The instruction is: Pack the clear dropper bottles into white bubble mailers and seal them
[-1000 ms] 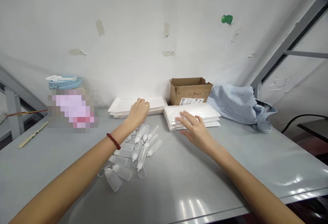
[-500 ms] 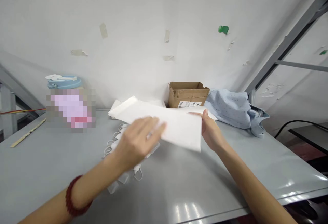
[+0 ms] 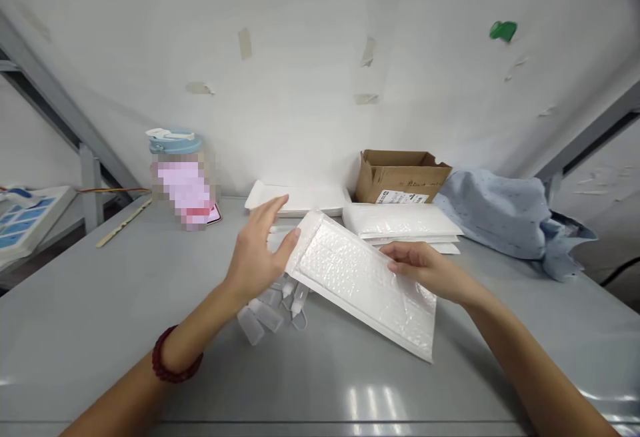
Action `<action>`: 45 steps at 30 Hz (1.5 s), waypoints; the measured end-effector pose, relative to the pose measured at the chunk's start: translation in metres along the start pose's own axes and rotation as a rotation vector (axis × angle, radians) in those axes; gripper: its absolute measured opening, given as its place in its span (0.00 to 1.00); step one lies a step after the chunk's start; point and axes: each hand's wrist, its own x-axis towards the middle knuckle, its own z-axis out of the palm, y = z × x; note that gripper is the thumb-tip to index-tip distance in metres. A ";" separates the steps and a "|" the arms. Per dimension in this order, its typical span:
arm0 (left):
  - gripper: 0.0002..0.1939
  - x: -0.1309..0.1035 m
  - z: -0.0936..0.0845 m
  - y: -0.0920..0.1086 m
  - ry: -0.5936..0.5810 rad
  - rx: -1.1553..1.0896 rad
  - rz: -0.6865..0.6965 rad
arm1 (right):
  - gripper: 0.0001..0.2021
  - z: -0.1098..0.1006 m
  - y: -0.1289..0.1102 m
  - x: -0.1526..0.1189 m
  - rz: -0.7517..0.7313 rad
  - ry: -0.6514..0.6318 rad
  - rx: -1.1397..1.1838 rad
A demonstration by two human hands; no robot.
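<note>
A white padded bubble mailer point(image 3: 360, 283) is tilted above the grey table, its flap end up and to the left. My right hand point(image 3: 425, 270) pinches its upper long edge, with the fingers on the near face. My left hand point(image 3: 257, 250) stands open at the flap end, thumb apart from the fingers; the thumb tip is at the mailer's edge, and I cannot tell if it touches. Under and left of the mailer lie several small translucent plastic pieces with loops point(image 3: 267, 313), partly hidden by it.
Flat white mailers point(image 3: 310, 198) are stacked against the wall. Puffier white mailers point(image 3: 400, 220) lie in front of an open cardboard box point(image 3: 400, 177). A light blue cloth point(image 3: 495, 213) is at the right; a blue-lidded bottle point(image 3: 175, 142) and a thin strip point(image 3: 125, 221) are at the left.
The mailer has been turned so its bubbled face shows, its right end lower. My left hand has come off its face to the flap end and opened. The view has shifted left.
</note>
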 end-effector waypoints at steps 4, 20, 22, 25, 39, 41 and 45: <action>0.16 0.004 -0.005 0.010 -0.484 -0.584 -0.637 | 0.14 0.006 -0.002 0.000 -0.078 0.132 -0.344; 0.17 -0.033 0.037 0.027 -0.602 -0.714 -0.502 | 0.45 0.077 -0.004 -0.010 -0.388 0.065 -0.788; 0.17 -0.035 0.037 0.029 -0.636 -0.715 -0.493 | 0.44 0.074 -0.006 -0.011 -0.385 0.066 -0.753; 0.14 -0.033 0.035 0.031 -0.691 -0.732 -0.543 | 0.44 0.072 -0.008 -0.012 -0.395 0.075 -0.709; 0.06 -0.038 0.033 0.025 -0.490 -0.062 -0.201 | 0.37 0.069 -0.005 -0.012 -0.452 0.185 -0.796; 0.11 -0.029 0.021 0.013 -0.346 0.081 -0.030 | 0.35 0.062 -0.003 -0.012 -0.390 0.219 -0.760; 0.09 -0.002 -0.018 -0.015 -0.436 0.349 0.027 | 0.34 0.054 0.002 -0.010 -0.327 0.208 -0.750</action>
